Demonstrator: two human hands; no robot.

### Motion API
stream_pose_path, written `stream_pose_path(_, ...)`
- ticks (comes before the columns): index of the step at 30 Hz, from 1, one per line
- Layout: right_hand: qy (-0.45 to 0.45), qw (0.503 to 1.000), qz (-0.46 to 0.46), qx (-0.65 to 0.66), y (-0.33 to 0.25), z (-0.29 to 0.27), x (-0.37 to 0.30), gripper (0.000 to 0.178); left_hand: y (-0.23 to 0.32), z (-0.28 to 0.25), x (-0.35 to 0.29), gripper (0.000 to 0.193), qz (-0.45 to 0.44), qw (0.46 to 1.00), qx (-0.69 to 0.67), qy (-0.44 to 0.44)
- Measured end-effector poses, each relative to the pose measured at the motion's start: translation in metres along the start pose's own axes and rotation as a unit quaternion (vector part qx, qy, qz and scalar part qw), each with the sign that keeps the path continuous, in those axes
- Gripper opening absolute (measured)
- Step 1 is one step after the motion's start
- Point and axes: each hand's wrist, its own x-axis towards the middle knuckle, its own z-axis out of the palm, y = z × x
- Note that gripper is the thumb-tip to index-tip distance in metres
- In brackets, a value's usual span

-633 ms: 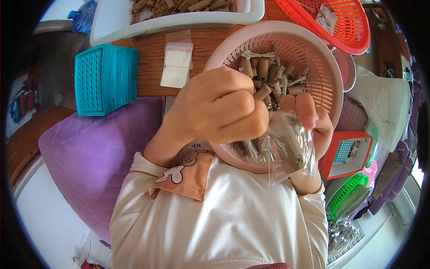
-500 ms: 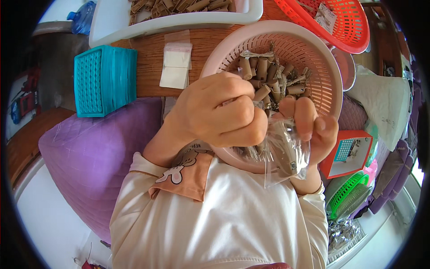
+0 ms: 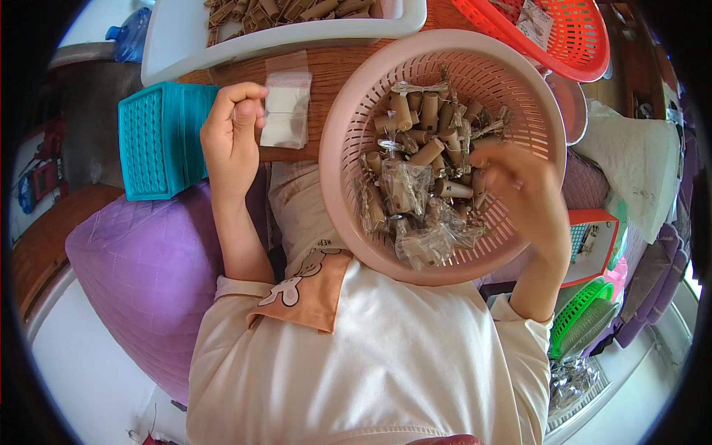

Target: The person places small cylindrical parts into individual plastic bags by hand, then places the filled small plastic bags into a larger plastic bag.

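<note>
My left hand [image 3: 234, 132] is beside a stack of clear plastic bags with white backing [image 3: 285, 111] on the table; its index finger stretches toward the stack, the other fingers curl loosely, and nothing shows in it. Over the right side of a round pinkish basket [image 3: 345, 96] hangs my right hand [image 3: 523, 185], slightly smeared, fingers spread and bent, with nothing visible in them. Inside the basket lie several brown cardboard-like tubes [image 3: 426, 153] with bundles of pale string. Filled clear bags [image 3: 424, 241] rest on the basket's near side.
A white tub [image 3: 297, 41] of brown pieces stands at the back. Stacked teal trays [image 3: 152, 141] are at the left, above a purple quilted cover [image 3: 156, 259]. A red basket [image 3: 578, 52] sits back right; a red-rimmed box [image 3: 593, 256] and green basket [image 3: 575, 315] are at the right.
The clear bag with a tube inside has left my hands. My left hand has moved left to the bag stack. My right hand has moved up and right, over the basket.
</note>
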Motion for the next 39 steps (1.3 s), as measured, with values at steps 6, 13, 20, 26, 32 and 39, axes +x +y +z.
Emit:
stream_pose_path(6, 0.016, 0.971, 0.036, -0.235, 0.039, 0.000, 0.014, 0.020, -0.014, -0.007, 0.005, 0.020, -0.079, 0.976, 0.201, 0.011)
stream_pose_path(13, -0.027, 0.954, 0.040, -0.295, 0.027, 0.003, 0.013, 0.025, -0.043, -0.001, 0.005, 0.038, -0.164, 0.911, 0.375, -0.041)
stream_pose_path(20, 0.054, 0.975, 0.093, -0.196, 0.036, 0.013, 0.008, 0.028, -0.053, -0.002, 0.014, 0.037, -0.269, 0.921, 0.280, -0.041)
stream_pose_path(26, 0.014, 0.977, 0.099, -0.190, 0.038, 0.013, 0.008, 0.025, -0.061, 0.006, 0.025, 0.033, -0.278, 0.923, 0.265, -0.026)
stream_pose_path(32, -0.026, 0.987, 0.089, -0.134, 0.048, 0.007, 0.007, 0.021, -0.072, -0.001, 0.022, 0.022, -0.199, 0.946, 0.257, 0.010)
stream_pose_path(39, 0.152, 0.981, 0.043, 0.115, 0.051, 0.003, -0.003, 0.011, -0.035, -0.011, 0.007, 0.013, -0.101, 0.994, 0.042, 0.006)
